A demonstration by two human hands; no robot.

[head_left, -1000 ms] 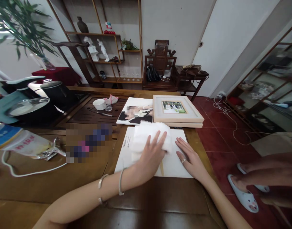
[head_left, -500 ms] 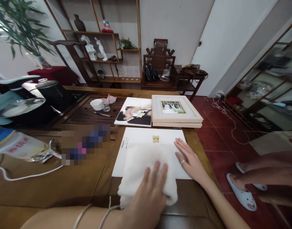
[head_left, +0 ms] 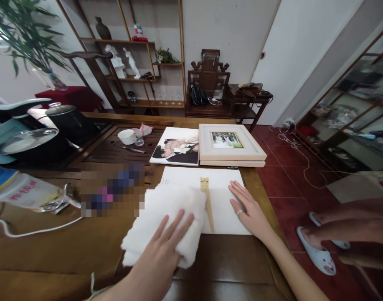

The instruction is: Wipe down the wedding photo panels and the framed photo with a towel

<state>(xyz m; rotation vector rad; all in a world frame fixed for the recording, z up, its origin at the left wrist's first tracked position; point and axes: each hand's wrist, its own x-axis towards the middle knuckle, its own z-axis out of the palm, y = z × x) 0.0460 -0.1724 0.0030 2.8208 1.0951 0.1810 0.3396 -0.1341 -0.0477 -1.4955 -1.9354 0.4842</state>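
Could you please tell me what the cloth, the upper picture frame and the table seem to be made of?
Cloth: probably terry cotton or microfibre, matte, judging by its fluffy, fuzzy edges.
Upper picture frame: smooth pale wood or an imitation, from its light tan border; grain unclear.
Table: likely varnished wood, brown with glossy reflections.

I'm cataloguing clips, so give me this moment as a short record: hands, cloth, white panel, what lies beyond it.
Left hand: the left hand, fingers spread on the folded white cloth
Right hand: the right hand, flat on the white panel, ring on one finger
Cloth: overlaps the panel's left part
Panel: lies on the wooden table; gold-coloured strip on it
Beyond: photo print beside two stacked frames
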